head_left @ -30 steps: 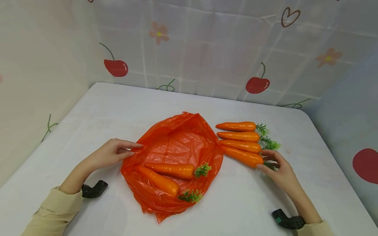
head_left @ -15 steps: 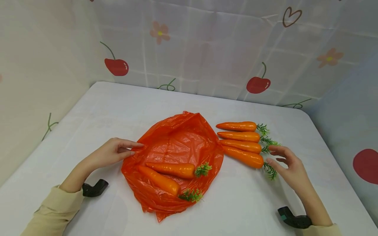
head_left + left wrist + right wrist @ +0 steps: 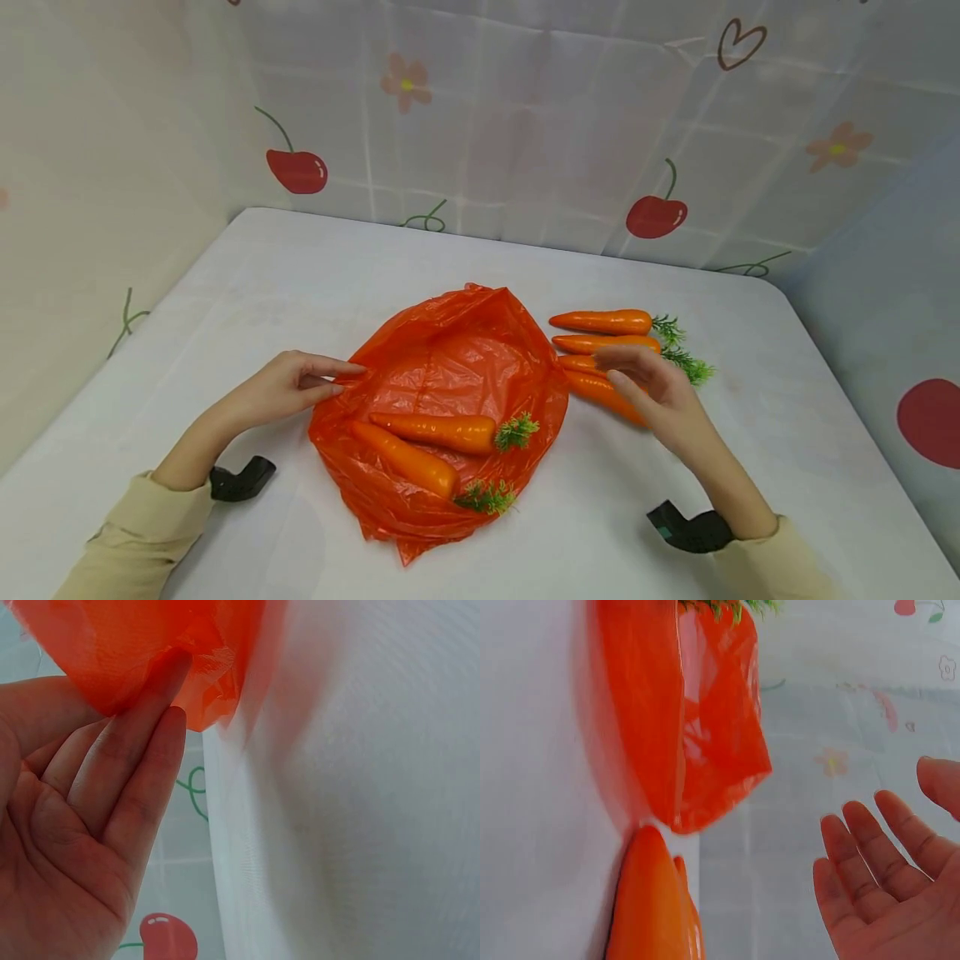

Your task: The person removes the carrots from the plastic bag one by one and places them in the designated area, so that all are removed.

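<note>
An orange-red plastic bag lies spread with its mouth wide, two carrots with green tops inside: one carrot behind, another carrot in front. My left hand pinches the bag's left rim; in the left wrist view fingertips show through the thin film. Over the row of carrots on the right hovers my right hand, fingers spread and holding nothing. It partly hides the two nearest carrots; the farthest carrot and the one beside it show more fully. In the right wrist view, my right palm faces the bag.
All this rests on a white table backed by a curtain printed with cherries and flowers. A black wrist device sits on the left wrist, and a similar black device on the right.
My right hand leaves the nearest carrot, shifts right past the green tops, then swings left over the carrots toward the bag. The left hand and the bag stay put.
</note>
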`<state>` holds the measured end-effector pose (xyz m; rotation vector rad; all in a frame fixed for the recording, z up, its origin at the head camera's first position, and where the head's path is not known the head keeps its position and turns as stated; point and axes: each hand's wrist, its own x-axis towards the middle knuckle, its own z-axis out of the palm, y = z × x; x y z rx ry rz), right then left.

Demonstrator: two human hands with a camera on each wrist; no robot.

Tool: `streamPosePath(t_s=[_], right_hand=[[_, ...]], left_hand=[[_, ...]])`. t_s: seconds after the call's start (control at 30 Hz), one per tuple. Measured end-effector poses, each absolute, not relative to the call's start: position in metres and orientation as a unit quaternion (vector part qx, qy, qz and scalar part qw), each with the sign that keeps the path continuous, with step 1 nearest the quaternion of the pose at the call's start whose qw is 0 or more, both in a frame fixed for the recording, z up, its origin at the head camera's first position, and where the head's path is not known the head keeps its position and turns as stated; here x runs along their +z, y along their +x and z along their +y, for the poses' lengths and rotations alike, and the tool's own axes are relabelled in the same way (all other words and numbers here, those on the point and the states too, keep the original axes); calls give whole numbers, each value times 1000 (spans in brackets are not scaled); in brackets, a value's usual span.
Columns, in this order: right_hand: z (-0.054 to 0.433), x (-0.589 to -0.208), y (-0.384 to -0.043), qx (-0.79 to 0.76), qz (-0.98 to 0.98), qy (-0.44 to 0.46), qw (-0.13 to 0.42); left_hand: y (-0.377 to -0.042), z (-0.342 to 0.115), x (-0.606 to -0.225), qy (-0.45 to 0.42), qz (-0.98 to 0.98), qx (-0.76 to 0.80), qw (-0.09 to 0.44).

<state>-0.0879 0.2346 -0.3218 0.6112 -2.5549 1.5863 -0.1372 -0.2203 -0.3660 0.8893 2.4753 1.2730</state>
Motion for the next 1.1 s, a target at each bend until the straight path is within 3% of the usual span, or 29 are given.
streamPosePath(t_s=[0.23,0.47,1.1], right_hand=[[188,-343,-115,592,-771,223,-71],[149,-361,-117,494,-808,279,-159],[134,-363,-95,363,-841,358,-181]], left_hand=[[-137,-221,-367,301,839,437,122],[-136,-221,-369,304,835,442,124],[-137,-221,-365,311,834,439,120]])
